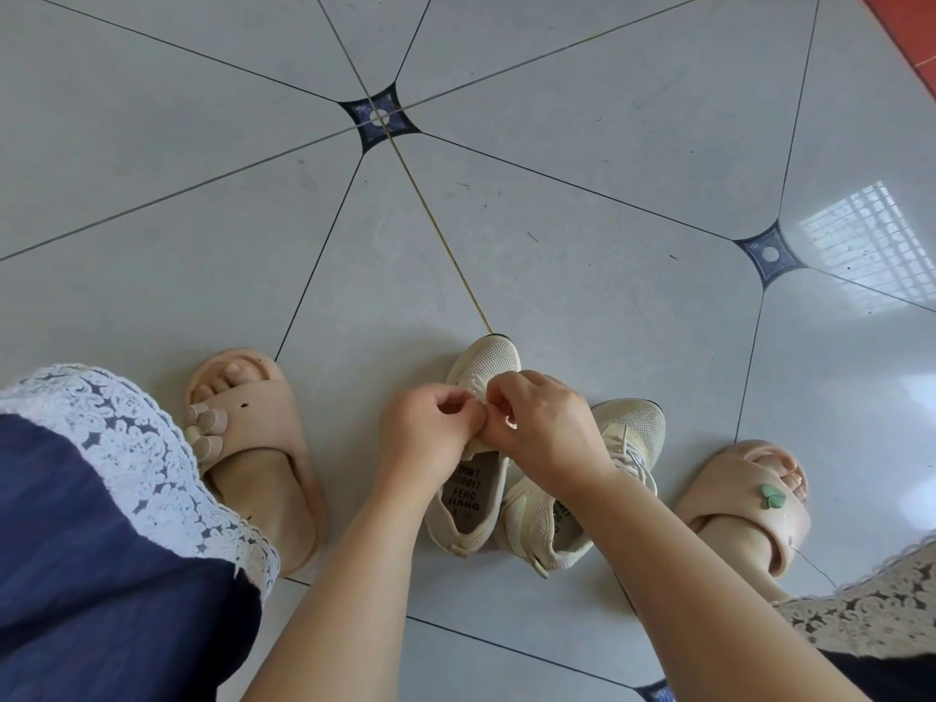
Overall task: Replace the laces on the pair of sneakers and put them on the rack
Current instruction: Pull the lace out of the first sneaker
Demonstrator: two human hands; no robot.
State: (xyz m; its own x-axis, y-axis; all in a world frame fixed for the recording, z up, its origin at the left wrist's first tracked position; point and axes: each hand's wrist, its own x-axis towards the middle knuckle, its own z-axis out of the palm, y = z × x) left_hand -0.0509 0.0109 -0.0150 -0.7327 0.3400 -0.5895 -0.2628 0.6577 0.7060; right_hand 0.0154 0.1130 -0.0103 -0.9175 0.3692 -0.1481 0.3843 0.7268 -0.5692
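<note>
pair of cream sneakers on the tiled floor (557,220), side by side and touching, between two slippered feet (253,438). left hand (425,433) and right hand (544,430) both over the lacing of the first sneaker (486,359), fingers curled, fingertips meeting and pinching what looks like its lace (473,385) near the upper eyelets; exact grip partly hidden. first sneaker: lacing visible toward the toe, printed insole exposed behind the hands, so threading or unthreading judged in progress; old lace or new, impossible to tell. second sneaker (633,423), just to the right: pale lace (635,456) crossed through the eyelets, ends loose. no rack in view. judged stage: early to middle, with lacing of at least one shoe unfinished and placing of both on the rack not yet done.
</note>
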